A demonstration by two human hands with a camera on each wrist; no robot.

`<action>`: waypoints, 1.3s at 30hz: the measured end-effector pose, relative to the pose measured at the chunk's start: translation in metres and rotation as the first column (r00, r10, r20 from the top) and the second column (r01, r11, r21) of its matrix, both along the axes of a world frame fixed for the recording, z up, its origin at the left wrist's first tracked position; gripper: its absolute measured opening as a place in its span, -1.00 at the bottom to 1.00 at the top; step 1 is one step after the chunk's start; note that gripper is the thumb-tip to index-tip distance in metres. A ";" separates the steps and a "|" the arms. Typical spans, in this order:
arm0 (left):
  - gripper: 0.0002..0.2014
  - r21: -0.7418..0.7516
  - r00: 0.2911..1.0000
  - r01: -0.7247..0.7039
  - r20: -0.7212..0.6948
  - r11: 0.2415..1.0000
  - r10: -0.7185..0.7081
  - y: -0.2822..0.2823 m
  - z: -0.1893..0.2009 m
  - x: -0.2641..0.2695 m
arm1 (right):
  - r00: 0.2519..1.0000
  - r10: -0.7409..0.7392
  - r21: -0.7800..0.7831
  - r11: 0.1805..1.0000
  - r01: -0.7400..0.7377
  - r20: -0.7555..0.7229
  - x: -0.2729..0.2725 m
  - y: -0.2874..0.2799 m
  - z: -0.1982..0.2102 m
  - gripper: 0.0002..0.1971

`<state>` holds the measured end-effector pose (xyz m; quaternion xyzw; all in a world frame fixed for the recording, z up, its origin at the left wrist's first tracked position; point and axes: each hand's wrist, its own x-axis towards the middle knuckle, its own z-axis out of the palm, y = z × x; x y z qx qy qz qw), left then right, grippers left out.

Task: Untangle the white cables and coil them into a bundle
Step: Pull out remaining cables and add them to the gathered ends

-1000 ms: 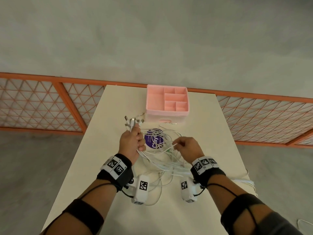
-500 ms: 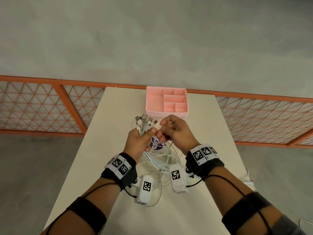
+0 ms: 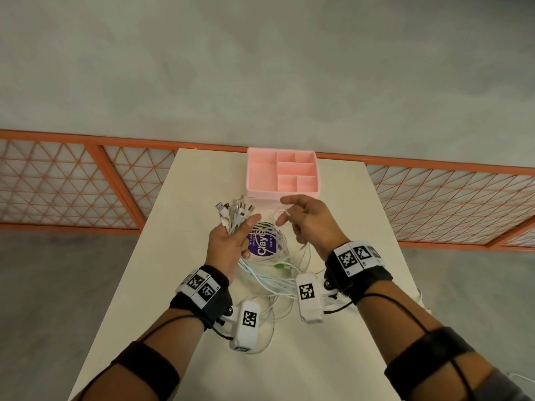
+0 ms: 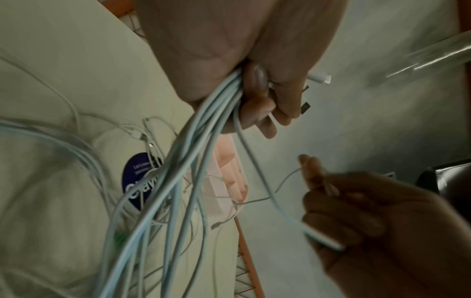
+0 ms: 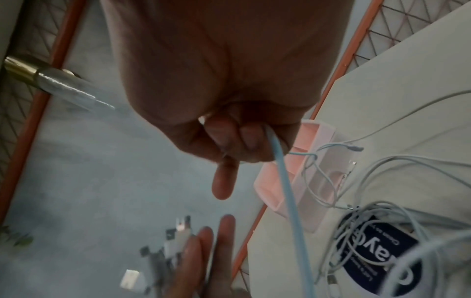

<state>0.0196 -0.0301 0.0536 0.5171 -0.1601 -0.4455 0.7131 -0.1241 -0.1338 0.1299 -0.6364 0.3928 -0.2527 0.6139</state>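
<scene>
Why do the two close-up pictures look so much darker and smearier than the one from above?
Head view: evenly lit and sharp, though the wide lens bows the orange railing. Left wrist view: dim, the white cables streaked by motion blur, the right hand in shadow. Right wrist view: dim and soft, the plug ends blurred.

We see the right hand (image 5: 229,125) curled on one cable (image 5: 288,193); more cables (image 5: 377,213) overlie a purple disc (image 5: 377,258).
</scene>
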 end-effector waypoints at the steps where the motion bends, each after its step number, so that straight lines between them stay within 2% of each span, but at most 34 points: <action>1: -0.64 -0.025 1.000 0.005 0.007 1.000 -0.005 -0.001 0.002 -0.001 | 0.999 0.022 0.006 1.000 -0.022 -0.036 -0.001 0.002 -0.002 -0.73; 4: -0.70 -0.053 0.996 0.056 0.078 0.997 -0.051 -0.005 0.009 -0.008 | 0.986 0.148 0.000 0.989 -0.149 -0.075 -0.001 0.009 -0.001 -0.84; 7: -0.68 -0.042 0.989 0.120 0.096 0.992 -0.116 -0.007 0.008 -0.012 | 0.983 0.185 -0.032 0.982 -0.185 0.015 0.006 0.014 0.012 -0.90; 12: -0.79 0.052 0.987 0.148 0.061 0.988 -0.151 0.000 0.000 -0.016 | 0.961 -0.011 -0.105 0.994 0.042 0.278 0.010 -0.004 0.032 -0.78; 15: -0.71 0.057 0.992 0.122 -0.021 0.991 -0.121 0.001 -0.002 -0.013 | 0.900 -0.147 -0.065 0.980 0.189 0.410 0.006 -0.012 0.039 -0.70; 17: -0.79 0.037 0.994 0.089 -0.060 0.995 -0.087 -0.001 0.001 -0.009 | 0.869 -0.259 -0.009 0.957 0.290 0.421 0.004 -0.014 0.038 -0.68; 19: -0.84 0.043 0.997 0.047 -0.068 0.998 -0.044 -0.003 0.001 -0.004 | 0.900 -0.325 -0.023 0.938 0.346 0.292 -0.001 -0.017 0.031 -0.74; 21: -0.81 0.053 0.997 0.034 -0.071 0.998 -0.030 -0.003 0.000 0.000 | 0.962 -0.271 -0.174 0.949 0.263 -0.021 -0.008 -0.023 0.018 -0.83; 22: -0.79 0.065 0.998 0.035 -0.057 0.997 -0.032 -0.002 -0.001 0.001 | 0.951 -0.220 -0.247 0.955 0.165 -0.217 -0.013 -0.025 0.010 -0.84; 23: -0.79 0.082 0.999 0.040 -0.031 0.996 -0.038 -0.002 -0.003 0.001 | 0.901 -0.172 -0.292 0.955 0.053 -0.399 -0.017 -0.028 0.001 -0.80; 25: -0.86 0.124 0.998 0.059 0.027 0.991 -0.063 -0.002 -0.006 -0.003 | 0.723 -0.104 -0.337 0.923 -0.186 -0.683 -0.021 -0.027 -0.016 -0.66; 26: -0.88 0.140 0.996 0.068 0.050 0.988 -0.076 -0.001 -0.007 -0.005 | 0.650 -0.093 -0.365 0.883 -0.296 -0.754 -0.020 -0.022 -0.021 -0.59; 27: -0.82 0.153 0.993 0.072 0.081 0.986 -0.086 -0.002 -0.008 -0.008 | 0.634 -0.089 -0.412 0.827 -0.383 -0.768 -0.017 -0.015 -0.024 -0.53; 29: -0.74 0.174 0.985 0.080 0.135 0.981 -0.105 -0.004 -0.009 -0.012 | 0.704 -0.013 -0.500 0.713 -0.492 -0.710 -0.008 -0.004 -0.026 -0.58; 30: -0.78 0.173 0.983 0.086 0.145 0.981 -0.112 -0.004 -0.008 -0.013 | 0.733 0.052 -0.501 0.698 -0.512 -0.678 -0.004 0.000 -0.025 -0.67; 31: -0.81 0.165 0.982 0.092 0.151 0.982 -0.117 -0.004 -0.008 -0.014 | 0.744 0.111 -0.473 0.707 -0.525 -0.659 0.000 0.003 -0.023 -0.76; 33: -0.81 0.144 0.980 0.113 0.147 0.983 -0.135 -0.002 -0.008 -0.013 | 0.777 0.166 -0.446 0.739 -0.505 -0.607 0.005 0.006 -0.019 -0.78; 36: -0.88 0.101 0.985 0.149 0.077 0.984 -0.157 -0.001 -0.003 -0.011 | 0.896 0.089 -0.507 0.798 -0.326 -0.436 0.008 0.003 -0.004 -0.82; 39: -0.84 0.094 0.986 0.162 0.018 0.982 -0.164 -0.001 -0.001 -0.005 | 0.980 -0.096 -0.516 0.857 -0.007 -0.173 0.007 -0.010 0.019 -0.82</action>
